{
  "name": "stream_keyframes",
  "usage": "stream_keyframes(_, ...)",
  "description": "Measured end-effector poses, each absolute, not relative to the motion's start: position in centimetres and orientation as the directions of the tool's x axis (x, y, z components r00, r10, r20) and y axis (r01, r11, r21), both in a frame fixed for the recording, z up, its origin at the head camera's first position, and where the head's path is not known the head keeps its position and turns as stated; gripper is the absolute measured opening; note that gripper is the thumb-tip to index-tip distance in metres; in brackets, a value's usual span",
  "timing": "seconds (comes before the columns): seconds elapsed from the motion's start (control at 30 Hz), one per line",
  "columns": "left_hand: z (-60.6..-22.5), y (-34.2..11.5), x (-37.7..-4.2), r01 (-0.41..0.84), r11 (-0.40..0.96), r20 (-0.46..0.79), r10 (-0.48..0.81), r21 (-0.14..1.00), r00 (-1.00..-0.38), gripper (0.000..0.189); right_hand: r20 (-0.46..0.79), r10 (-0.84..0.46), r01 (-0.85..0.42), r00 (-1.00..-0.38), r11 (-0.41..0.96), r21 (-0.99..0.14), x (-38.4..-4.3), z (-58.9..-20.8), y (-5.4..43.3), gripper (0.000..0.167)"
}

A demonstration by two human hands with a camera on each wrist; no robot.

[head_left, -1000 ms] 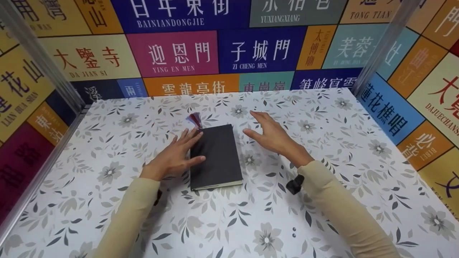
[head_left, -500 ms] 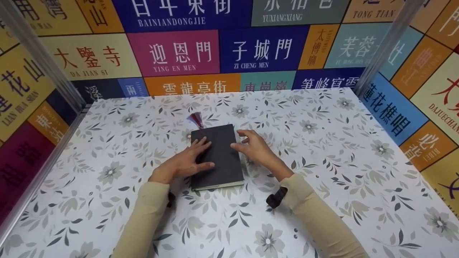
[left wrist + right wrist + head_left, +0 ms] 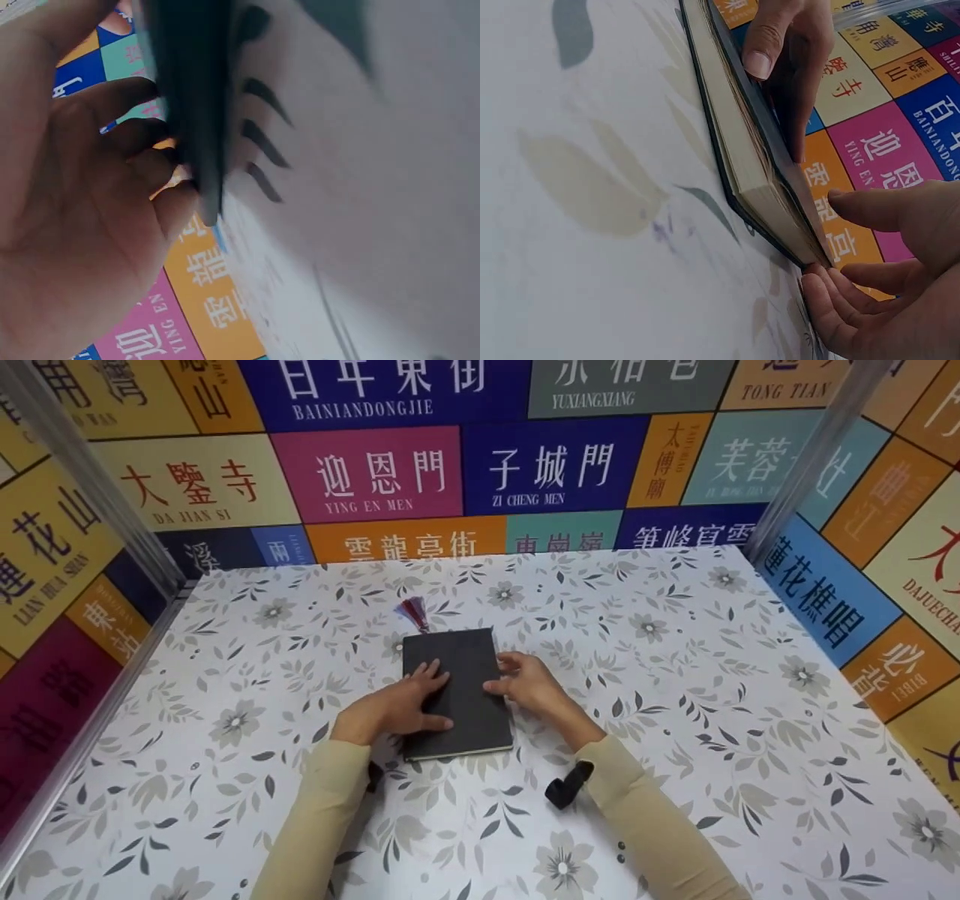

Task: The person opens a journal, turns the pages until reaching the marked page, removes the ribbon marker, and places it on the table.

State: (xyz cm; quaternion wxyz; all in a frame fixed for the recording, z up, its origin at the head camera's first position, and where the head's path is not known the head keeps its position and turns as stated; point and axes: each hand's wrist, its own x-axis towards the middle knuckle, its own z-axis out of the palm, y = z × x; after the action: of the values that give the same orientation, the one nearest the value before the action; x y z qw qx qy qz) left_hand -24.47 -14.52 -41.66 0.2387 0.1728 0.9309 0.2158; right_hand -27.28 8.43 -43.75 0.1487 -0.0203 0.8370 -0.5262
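A black hardcover book (image 3: 471, 690) lies closed on the table, with cream pages at its edge. My left hand (image 3: 397, 709) rests on the left side of its cover, fingers and thumb extended. In the left wrist view, the fingers of that hand reach onto the cover of the book (image 3: 193, 97), seen from its side. My right hand (image 3: 529, 686) is at the book's right edge. Its thumb lies over the cover and its fingers curl at the edge. From the right wrist, those fingers (image 3: 825, 300) touch the far corner of the book (image 3: 742, 142).
A tassel (image 3: 414, 613) in red, white and violet sticks out from the book's top left. A floral cloth (image 3: 675, 810) covers the table. Panels with coloured signs (image 3: 367, 472) stand behind and at both sides, with clear posts (image 3: 817, 450) at the corners.
My right hand has come in from the right, down to the book's right edge, its fingers curling in. My left hand has slid slightly right and nearer on the cover.
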Motion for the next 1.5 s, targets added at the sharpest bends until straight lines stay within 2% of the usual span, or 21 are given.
stream_keyframes(0.3, -41.1, -13.9, -24.7, 0.149, 0.872, -0.432, 0.371, 0.466, -0.822, 0.084, -0.255, -0.206, 0.164, -0.945, 0.376, -0.912, -27.5, -44.1, 8.6, 0.063)
stream_keyframes(0.67, -41.4, -13.6, -24.7, 0.105, 0.86, -0.427, 0.349, 0.499, -0.834, 0.085, -0.18, -0.199, 0.094, -0.963, 0.377, -0.921, -27.3, -44.4, 9.1, 0.058)
stream_keyframes(0.9, -41.2, -13.5, -24.9, 0.143, 0.848, -0.382, 0.373, 0.511, -0.845, 0.085, -0.151, -0.155, 0.092, -0.976, 0.331, -0.939, -27.3, -44.1, 9.3, 0.049)
stream_keyframes(1.13, -41.5, -13.4, -24.7, 0.168, 0.821, -0.328, 0.393, 0.545, -0.859, 0.08, -0.091, -0.172, 0.03, -0.981, 0.326, -0.945, -27.4, -43.6, 9.3, 0.04)
stream_keyframes(1.33, -41.4, -13.4, -24.5, 0.173, 0.787, -0.259, 0.389, 0.592, -0.884, 0.08, -0.188, -0.191, 0.163, -0.963, 0.142, -0.976, -27.4, -43.3, 8.9, 0.042)
stream_keyframes(1.5, -41.4, -13.5, -24.7, 0.21, 0.724, -0.162, 0.407, 0.657, -0.899, 0.085, -0.178, -0.244, 0.187, -0.953, -0.016, -0.982, -27.3, -43.0, 8.9, 0.042)
